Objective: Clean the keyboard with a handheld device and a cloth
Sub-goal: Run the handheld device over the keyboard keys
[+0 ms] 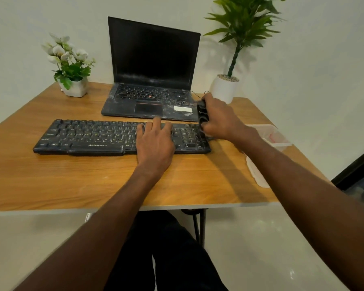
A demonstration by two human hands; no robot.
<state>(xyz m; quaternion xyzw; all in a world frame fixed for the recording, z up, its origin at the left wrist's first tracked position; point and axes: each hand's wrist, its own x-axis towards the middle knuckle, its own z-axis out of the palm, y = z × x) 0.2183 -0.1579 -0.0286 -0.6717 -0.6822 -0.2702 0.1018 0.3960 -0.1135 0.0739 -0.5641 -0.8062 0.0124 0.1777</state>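
A black dusty keyboard (pixel 88 137) lies across the middle of the wooden table (pixel 72 181). My left hand (pixel 155 142) rests flat on its right-centre keys, fingers straight. My right hand (pixel 220 118) grips a small black handheld device (pixel 202 114) with a thin cord, held upright over the keyboard's right end at the number pad. No cloth is visible.
A dusty open laptop (pixel 151 80) stands just behind the keyboard. A white pot of flowers (pixel 74 89) is at the back left, a tall potted plant (pixel 225 87) at the back right. A clear plastic container (pixel 271 135) and its lid (pixel 256 171) sit at the right edge.
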